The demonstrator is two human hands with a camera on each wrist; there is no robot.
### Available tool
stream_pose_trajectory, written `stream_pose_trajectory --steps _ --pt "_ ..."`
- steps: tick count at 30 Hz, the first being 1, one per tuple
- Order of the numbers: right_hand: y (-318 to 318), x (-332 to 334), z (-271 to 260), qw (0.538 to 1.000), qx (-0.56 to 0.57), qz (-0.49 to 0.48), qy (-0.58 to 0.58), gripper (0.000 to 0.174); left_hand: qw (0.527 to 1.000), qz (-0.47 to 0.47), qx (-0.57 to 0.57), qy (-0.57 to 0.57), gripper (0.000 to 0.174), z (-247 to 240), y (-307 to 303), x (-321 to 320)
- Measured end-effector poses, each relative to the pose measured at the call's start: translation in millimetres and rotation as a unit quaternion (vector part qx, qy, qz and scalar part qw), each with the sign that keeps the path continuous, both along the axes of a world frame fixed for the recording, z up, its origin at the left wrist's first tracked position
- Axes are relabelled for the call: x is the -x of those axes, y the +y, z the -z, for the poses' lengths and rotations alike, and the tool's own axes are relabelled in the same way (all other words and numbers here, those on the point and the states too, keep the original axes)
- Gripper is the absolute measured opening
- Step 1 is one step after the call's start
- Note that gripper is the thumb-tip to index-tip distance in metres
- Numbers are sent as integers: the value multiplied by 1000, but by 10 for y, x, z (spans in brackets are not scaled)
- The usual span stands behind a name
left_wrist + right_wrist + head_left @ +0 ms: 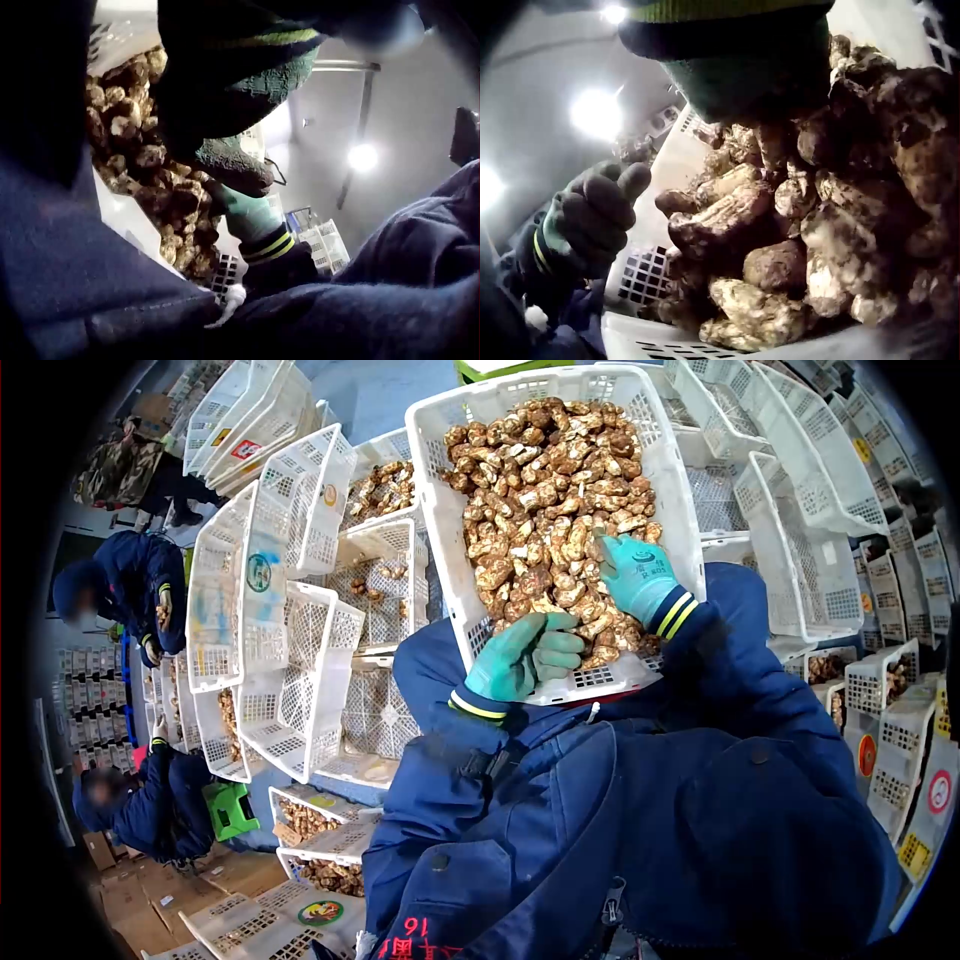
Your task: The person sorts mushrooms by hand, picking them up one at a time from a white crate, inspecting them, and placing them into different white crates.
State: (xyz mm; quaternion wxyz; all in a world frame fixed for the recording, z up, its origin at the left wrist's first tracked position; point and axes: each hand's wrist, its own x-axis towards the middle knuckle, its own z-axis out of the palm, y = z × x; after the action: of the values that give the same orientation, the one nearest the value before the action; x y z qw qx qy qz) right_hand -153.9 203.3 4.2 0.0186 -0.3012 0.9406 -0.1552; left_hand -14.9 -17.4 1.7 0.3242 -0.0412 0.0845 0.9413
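Note:
A white plastic crate [436, 540] sits on my lap, heaped with stubby brown-and-cream mushrooms [560, 490]. My right hand [640, 575], in a teal work glove, lies on the heap right of the middle, back of the hand up. Its fingertips are hidden down among the mushrooms, so I cannot tell whether they grip one. My gloved left hand [525, 655] is over the near left corner of the crate. Its fingers are curled in, thumb along the top, with no mushroom visible in it; the right wrist view shows this left hand [592, 214] beside the crate wall.
Stacked white crates [270, 610] stand at the left, some with a few mushrooms inside. More crates [800, 540] crowd the right side. Two people in dark blue jackets, one of them a seated person [165, 790], are at the far left. A green stool [230, 808] is there too.

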Motion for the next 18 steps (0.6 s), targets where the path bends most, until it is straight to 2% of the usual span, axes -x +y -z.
stream_pose_trajectory --steps 1,4,6,10,12,14,15,16,18 --pt "32 -48 -60 999 35 14 -11 34 986 2 166 29 49 -193 29 -45" --pt "25 -78 -147 999 11 41 -25 32 993 9 110 40 50 -70 11 -27" --pt "38 -69 -45 996 81 18 16 34 989 -1 145 29 52 -24 -15 -27" --pt "-20 19 -94 994 69 58 -55 35 981 -32 186 39 53 -53 70 10" --pt "-22 91 -135 992 70 72 -77 30 973 -45 221 54 52 -61 120 34" --pt "1 156 -147 969 128 129 -165 27 971 -59 224 64 53 -106 135 33" --pt "42 192 -160 963 160 158 -151 22 971 -74 215 75 53 -102 129 31" --pt "96 182 -215 927 239 176 -228 20 971 -90 205 86 53 -91 129 26" --pt "155 225 -148 901 331 108 -260 18 966 -107 227 68 54 -42 116 71"
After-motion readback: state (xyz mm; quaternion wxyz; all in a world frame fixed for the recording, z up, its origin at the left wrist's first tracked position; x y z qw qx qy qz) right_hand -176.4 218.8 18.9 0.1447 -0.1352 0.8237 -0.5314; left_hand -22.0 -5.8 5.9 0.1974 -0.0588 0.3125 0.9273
